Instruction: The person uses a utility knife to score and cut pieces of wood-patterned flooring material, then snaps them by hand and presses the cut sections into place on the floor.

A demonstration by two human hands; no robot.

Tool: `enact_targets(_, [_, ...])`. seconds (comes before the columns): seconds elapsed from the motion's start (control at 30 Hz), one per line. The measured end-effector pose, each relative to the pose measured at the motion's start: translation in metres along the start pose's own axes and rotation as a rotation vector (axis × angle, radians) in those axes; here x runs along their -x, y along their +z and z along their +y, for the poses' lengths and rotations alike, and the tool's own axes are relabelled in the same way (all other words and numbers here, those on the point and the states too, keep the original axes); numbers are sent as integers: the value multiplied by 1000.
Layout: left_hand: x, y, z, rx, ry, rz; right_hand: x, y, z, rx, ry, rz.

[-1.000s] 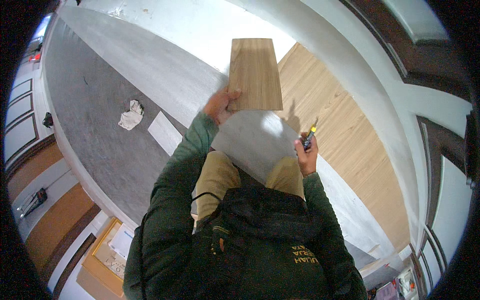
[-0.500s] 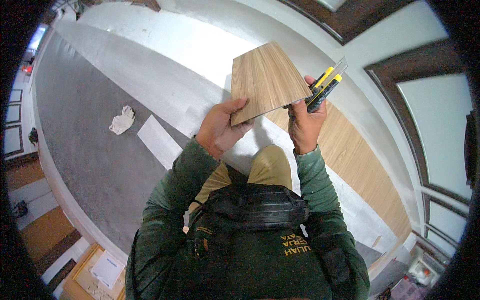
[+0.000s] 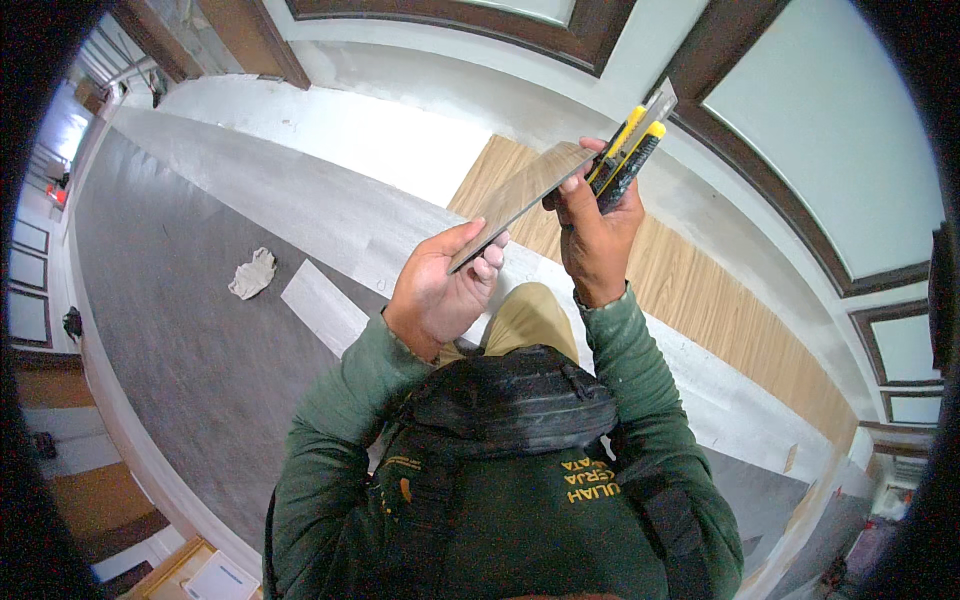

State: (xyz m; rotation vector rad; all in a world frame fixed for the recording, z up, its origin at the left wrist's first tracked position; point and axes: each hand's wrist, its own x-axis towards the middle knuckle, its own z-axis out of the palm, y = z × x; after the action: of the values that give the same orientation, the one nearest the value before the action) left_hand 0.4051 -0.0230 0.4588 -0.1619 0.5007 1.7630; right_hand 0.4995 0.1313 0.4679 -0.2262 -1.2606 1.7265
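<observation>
A short piece of wood-grain floor plank (image 3: 520,195) is held up in front of me, seen almost edge-on. My left hand (image 3: 440,285) grips its near end from below. My right hand (image 3: 595,235) holds the plank's far end with its thumb and also clasps a yellow and black utility knife (image 3: 628,158), blade end pointing up and away. Both green sleeves rise from the lower edge, over a black strap across my chest.
Laid wood-grain planks (image 3: 700,290) run along the wall with dark wooden trim (image 3: 790,215). Pale underlay (image 3: 330,210) and grey floor (image 3: 170,330) lie to the left. A loose pale plank strip (image 3: 322,305) and a crumpled white rag (image 3: 252,273) rest on the floor.
The plank has tilted from face-on to nearly edge-on and risen. My right hand with the knife came in from the side and took hold of the plank's far end.
</observation>
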Motion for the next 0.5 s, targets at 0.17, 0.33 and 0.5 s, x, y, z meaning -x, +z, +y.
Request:
enact_targets(0.17, [17, 25, -23, -75, 154, 134, 4, -14, -2, -259, 102, -72])
enact_targets(0.33, [23, 24, -29, -272, 324, 58, 6, -6, 1, -416, 155, -101])
enact_targets(0.5, [30, 37, -32, -347, 393, 98, 1, -6, 3, -523, 167, -160])
